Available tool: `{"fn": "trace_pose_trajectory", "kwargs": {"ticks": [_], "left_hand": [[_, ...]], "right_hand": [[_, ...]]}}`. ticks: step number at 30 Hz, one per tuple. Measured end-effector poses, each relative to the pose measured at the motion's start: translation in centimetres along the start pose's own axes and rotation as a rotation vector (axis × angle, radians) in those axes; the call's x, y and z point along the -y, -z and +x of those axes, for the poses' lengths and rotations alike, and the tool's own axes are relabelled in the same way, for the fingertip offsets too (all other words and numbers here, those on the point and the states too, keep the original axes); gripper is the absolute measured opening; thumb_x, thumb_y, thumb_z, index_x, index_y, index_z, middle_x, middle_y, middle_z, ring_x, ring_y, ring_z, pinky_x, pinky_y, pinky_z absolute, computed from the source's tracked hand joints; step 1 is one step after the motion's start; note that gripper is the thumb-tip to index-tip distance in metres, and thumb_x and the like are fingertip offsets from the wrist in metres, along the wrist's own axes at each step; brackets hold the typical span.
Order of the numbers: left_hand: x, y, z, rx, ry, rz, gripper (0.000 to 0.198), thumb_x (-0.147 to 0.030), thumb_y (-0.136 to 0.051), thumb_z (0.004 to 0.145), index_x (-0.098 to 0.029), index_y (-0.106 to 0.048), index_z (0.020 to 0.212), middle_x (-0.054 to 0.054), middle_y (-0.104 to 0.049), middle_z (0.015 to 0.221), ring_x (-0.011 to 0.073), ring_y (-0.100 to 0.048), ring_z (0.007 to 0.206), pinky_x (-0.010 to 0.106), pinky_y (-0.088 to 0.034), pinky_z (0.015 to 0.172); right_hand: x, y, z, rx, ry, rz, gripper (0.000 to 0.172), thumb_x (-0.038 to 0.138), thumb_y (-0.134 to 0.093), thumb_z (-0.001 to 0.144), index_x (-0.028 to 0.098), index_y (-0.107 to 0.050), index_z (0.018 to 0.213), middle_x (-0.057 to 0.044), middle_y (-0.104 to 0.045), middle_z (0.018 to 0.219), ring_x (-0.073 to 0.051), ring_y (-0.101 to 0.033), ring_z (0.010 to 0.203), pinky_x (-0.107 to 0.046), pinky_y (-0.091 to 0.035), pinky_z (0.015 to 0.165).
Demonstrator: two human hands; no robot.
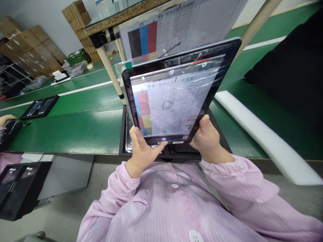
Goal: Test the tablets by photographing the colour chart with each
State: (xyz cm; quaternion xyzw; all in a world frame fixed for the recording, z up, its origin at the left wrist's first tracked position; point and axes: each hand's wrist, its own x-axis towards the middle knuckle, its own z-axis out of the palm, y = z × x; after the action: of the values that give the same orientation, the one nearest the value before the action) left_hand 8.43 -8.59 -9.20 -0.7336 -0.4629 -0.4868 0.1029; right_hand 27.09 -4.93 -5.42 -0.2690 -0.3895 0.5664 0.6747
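Both hands hold a tablet (176, 104) tilted up before me, its screen lit with a camera picture of the chart behind it. My left hand (142, 151) grips the lower left corner, its thumb stretched along the bottom bezel near a blue-white icon. My right hand (208, 139) is closed around the lower right edge, thumb on the front. Fingers behind the tablet are hidden. Clear film with a green tab (128, 65) covers the tablet. Under it lies a black tray (122, 134), partly hidden. The printed chart (174, 30) with colour blocks stands behind.
A white foam strip (267, 137) lies on the green bench (83, 131) at right, beside black cloth (292, 74). Pale poles (109, 72) hold up a shelf (126, 15). A tray of tablets (39, 107) and another person's hand (7, 119) are at left, cartons (32, 47) farther back.
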Motion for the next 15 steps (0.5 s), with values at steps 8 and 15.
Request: {"fn": "trace_pose_trajectory", "kwargs": {"ticks": [8, 15], "left_hand": [[0.14, -0.12, -0.35, 0.021, 0.032, -0.003, 0.136, -0.052, -0.083, 0.075, -0.026, 0.022, 0.159, 0.030, -0.021, 0.160, 0.0411, -0.038, 0.147, 0.059, -0.043, 0.111], [-0.09, 0.04, 0.09, -0.028, 0.003, -0.007, 0.131, -0.050, -0.082, 0.076, -0.025, 0.015, 0.161, 0.029, -0.026, 0.157, 0.0391, -0.040, 0.145, 0.057, -0.046, 0.109]], "right_hand": [[-0.03, -0.15, 0.08, 0.019, 0.015, 0.017, 0.053, 0.069, -0.070, 0.079, 0.017, -0.067, 0.082, -0.010, -0.069, 0.105, -0.025, -0.056, 0.129, -0.043, -0.051, 0.112], [0.09, -0.27, 0.04, 0.009, 0.007, 0.015, 0.053, 0.070, -0.071, 0.077, 0.017, -0.066, 0.081, -0.010, -0.069, 0.102, -0.026, -0.055, 0.130, -0.043, -0.051, 0.112]]}}
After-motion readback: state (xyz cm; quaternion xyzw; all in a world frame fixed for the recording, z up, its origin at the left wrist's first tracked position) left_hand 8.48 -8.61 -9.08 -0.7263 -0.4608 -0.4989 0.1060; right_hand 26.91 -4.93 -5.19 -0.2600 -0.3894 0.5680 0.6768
